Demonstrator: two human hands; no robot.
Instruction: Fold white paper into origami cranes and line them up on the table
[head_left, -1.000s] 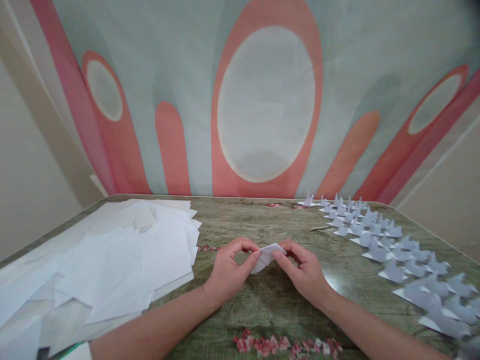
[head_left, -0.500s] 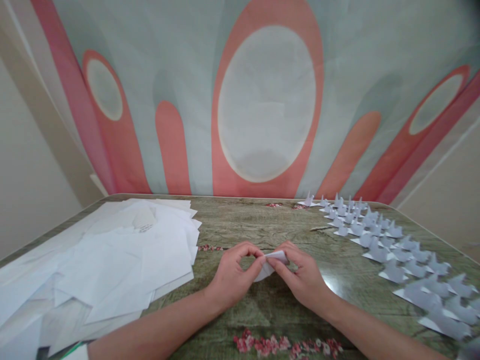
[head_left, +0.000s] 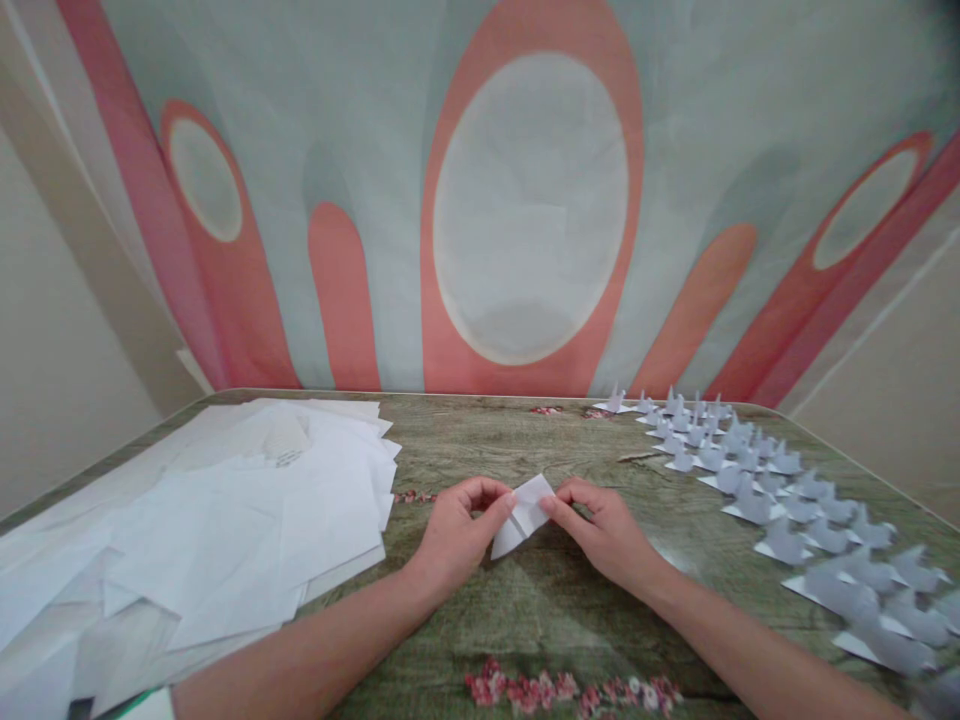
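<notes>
A small white folded paper (head_left: 523, 515) is held up between my two hands above the middle of the table. My left hand (head_left: 463, 525) pinches its left edge between thumb and fingers. On the other side, my right hand (head_left: 600, 522) pinches the right edge the same way. A fold line crosses the paper, and its lower left end comes to a point. The fingers behind the paper are partly hidden.
A wide spread of loose white paper sheets (head_left: 225, 520) covers the table's left side. Rows of folded paper birds (head_left: 750, 500) stand along the right. The wood-patterned table (head_left: 465, 440) meets a printed backdrop (head_left: 390, 120) at the back.
The folded paper has been turned so a broader flat face now shows, tilted up to the right. My hands have moved slightly apart, each still pinching an edge.
</notes>
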